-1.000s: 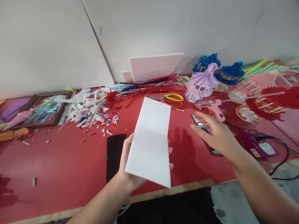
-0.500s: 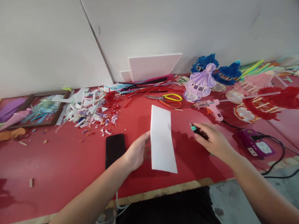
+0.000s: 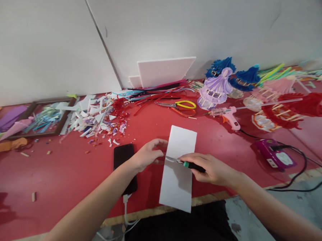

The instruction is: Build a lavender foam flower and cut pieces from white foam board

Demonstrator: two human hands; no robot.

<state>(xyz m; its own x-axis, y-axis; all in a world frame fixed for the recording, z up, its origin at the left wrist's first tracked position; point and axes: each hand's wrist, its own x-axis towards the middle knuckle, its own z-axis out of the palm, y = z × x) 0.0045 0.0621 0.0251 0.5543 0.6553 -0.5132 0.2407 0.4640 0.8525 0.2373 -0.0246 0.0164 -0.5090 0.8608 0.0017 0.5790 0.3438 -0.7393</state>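
Observation:
A white foam board strip (image 3: 178, 191) lies on the red table, slanted, with its near end reaching over the front edge. My right hand (image 3: 212, 170) is closed around the black and green handle of a craft knife (image 3: 189, 164). The knife's metal blade points left across the board towards its left edge. My left hand (image 3: 149, 155) is at that edge, thumb and fingers apart, close to the blade tip. Whether its fingertips touch the board I cannot tell. A black phone (image 3: 124, 154) with a white cable lies under my left wrist.
Yellow-handled pliers (image 3: 185, 104) and a pink glue gun (image 3: 229, 117) lie farther back. A purple power box (image 3: 276, 154) with black cords stands right. White and coloured scraps (image 3: 96, 115) are heaped left. Purple, blue and red fuzzy crafts (image 3: 215, 87) stand at the back right.
The foam board has come down and nearer to me, and my left hand has loosened from it. My right hand has brought the craft knife left, over the board.

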